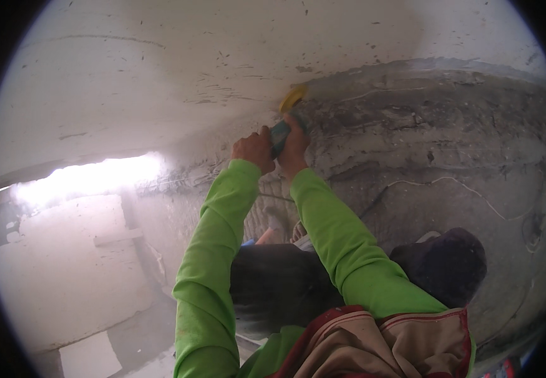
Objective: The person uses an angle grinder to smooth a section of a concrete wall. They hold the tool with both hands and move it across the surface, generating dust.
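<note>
You can read no words, numbers, labels or signs here; on the teal tool [279, 138] at upper centre and the red object [509, 368] at lower right, any marking is too small.

Head view only: left lens of a side-by-side fisheye pair on the person's head, upright, unmirrored, picture left = person's left. Looks steeply down and forward, over the tan, red-edged garment front [364, 346] at the bottom edge, along the green sleeves [348, 246] to the left hand [253, 150] and right hand [294, 143], slightly above centre. Garment very near the lens, hands farther out. Pale surface [115, 94] spans the top, bright gap [90, 177] at left. Edges bend toward the rim, corners dark
</note>
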### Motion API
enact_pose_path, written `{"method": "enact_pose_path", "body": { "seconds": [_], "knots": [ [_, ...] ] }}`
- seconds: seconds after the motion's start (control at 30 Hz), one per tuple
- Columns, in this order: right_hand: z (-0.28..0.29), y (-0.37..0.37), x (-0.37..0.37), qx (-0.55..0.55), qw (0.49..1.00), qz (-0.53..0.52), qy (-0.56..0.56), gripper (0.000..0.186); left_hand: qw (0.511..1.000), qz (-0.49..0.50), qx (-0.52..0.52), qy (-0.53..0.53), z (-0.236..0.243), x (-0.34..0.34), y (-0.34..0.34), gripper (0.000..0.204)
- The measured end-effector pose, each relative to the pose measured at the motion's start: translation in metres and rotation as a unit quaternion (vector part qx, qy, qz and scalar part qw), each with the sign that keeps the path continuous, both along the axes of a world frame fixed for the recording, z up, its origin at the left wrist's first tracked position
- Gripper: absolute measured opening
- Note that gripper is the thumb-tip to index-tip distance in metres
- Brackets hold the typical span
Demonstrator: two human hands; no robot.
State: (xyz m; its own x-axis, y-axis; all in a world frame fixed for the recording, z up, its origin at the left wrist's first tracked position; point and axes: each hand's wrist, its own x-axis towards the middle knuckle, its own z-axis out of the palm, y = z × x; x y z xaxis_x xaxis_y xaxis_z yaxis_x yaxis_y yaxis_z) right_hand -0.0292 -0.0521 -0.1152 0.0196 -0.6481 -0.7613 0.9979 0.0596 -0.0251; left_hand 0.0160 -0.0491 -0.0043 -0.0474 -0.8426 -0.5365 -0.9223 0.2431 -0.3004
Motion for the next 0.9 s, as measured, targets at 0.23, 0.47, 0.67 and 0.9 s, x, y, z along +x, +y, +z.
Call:
{"method": "enact_pose_path", "body": {
  "seconds": [0.23, 0.47, 0.67, 0.9],
  "knots": [
    [-0.006, -0.002, 0.025, 0.035, 0.999, 0.002, 0.010, 0.036, 1.000, 0.028, 0.001, -0.011, -0.002, 0.019, 0.003, 0.058],
    [-0.003, -0.002, 0.019, 0.006, 1.000, -0.003, 0.015, 0.036, 1.000, 0.024, 0.013, -0.010, 0.000, 0.014, 0.002, 0.065],
    [-0.017, -0.002, -0.004, -0.021, 0.999, -0.028, -0.023, 0.028, 1.000, -0.027, 0.009, 0.009, -0.002, -0.011, -0.006, 0.065],
    [-0.009, -0.005, -0.006, -0.038, 0.995, -0.046, -0.086, 0.017, 0.999, -0.023, 0.014, -0.022, 0.004, -0.016, -0.010, 0.061]
  ]
}}
